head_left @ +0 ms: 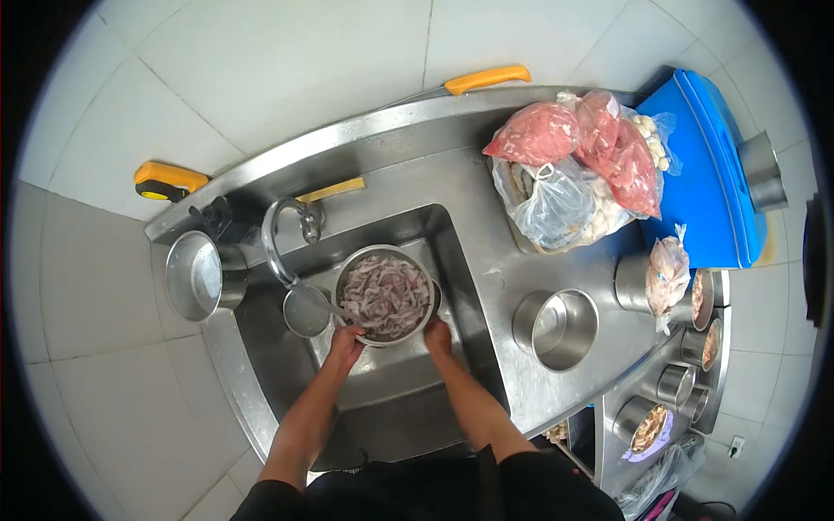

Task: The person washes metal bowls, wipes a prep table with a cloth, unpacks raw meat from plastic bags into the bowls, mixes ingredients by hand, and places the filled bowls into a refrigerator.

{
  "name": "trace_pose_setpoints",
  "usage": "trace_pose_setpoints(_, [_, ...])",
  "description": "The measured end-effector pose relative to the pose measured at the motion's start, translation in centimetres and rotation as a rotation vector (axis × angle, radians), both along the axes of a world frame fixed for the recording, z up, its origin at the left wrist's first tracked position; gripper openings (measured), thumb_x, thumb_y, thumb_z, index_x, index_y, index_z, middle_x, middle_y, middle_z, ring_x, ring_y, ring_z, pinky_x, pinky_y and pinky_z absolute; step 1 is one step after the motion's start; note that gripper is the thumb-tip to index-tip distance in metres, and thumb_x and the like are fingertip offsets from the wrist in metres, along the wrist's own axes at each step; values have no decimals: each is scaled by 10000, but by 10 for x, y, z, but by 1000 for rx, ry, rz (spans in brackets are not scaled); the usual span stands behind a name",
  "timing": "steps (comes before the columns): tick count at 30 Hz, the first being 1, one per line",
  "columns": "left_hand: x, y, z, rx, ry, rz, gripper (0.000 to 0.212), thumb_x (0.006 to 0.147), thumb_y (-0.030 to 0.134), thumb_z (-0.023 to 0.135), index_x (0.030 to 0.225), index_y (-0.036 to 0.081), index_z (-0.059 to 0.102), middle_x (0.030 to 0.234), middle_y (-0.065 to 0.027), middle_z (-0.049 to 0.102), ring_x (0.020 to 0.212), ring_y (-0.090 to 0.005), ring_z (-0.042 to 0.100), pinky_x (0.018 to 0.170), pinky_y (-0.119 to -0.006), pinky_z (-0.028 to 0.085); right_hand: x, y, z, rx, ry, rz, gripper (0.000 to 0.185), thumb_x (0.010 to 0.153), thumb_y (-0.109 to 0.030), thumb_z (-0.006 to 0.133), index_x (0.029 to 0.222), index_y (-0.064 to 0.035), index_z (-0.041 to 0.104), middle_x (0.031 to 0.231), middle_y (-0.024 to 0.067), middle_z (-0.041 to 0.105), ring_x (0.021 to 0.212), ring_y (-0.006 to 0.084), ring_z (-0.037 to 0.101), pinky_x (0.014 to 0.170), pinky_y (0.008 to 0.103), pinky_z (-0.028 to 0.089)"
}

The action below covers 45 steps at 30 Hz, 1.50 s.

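A round metal bowl (336, 291) full of raw, pale pinkish meat strips (384, 296) is in the stainless-steel sink (397, 391). At its lower left rim, my left hand (346, 346) grips with the thumb over the edge. My right hand (438, 337) holds the bowl's lower right side, its fingers partly hidden. From the curved faucet (270, 244), a stream of water (322, 303) falls onto the bowl's left part. Just left of the bowl stands a smaller metal container (306, 314) with liquid in it.
An empty steel pot (565, 330) stands on the right counter. Behind it are bagged red meat (537, 133), a knotted clear bag (554, 205) and a blue cooler box (700, 176). A metal strainer (194, 277) sits at the sink's left. Yellow-handled knives (488, 79) lean behind the backsplash.
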State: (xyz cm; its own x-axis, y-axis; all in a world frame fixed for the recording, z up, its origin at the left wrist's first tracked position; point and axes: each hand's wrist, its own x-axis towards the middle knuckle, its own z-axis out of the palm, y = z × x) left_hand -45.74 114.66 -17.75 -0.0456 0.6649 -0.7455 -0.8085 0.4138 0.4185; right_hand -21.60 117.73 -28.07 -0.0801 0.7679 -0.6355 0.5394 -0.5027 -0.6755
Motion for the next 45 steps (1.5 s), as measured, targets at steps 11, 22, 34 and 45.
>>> trace_pose_setpoints(11, [37,7,-69,-137,56,6,484,712,-119,517,1181,-13,462,1123,-164,557,1002,-333,591,868,-489,522,17,27,18,-455,557,-464,437,924,-360,531,1227,-48,569,1144,104,634,998,237,627,859,363,520])
trace_pose_setpoints(22, [10,5,-69,-176,533,-138,506,822,-59,455,1321,19,413,1271,-152,516,1161,-287,524,960,-416,460,-30,-3,44,-368,336,-597,499,981,-398,418,1393,-129,337,1298,117,510,1093,306,583,770,496,544])
trace_pose_setpoints(34, [-2,105,310,735,1623,-113,528,1000,369,350,1408,42,418,1535,-279,90,1419,-376,173,1131,-414,152,-37,14,59,-83,230,-621,506,855,-7,589,1286,10,325,1056,264,599,756,335,692,537,385,621])
trace_pose_setpoints(45, [22,128,301,530,1786,-153,538,993,405,344,1455,128,347,1484,-365,-45,1397,-496,45,1116,-542,79,-30,-7,60,-220,193,-488,627,837,-116,659,1353,-32,312,955,220,653,765,298,683,620,405,562])
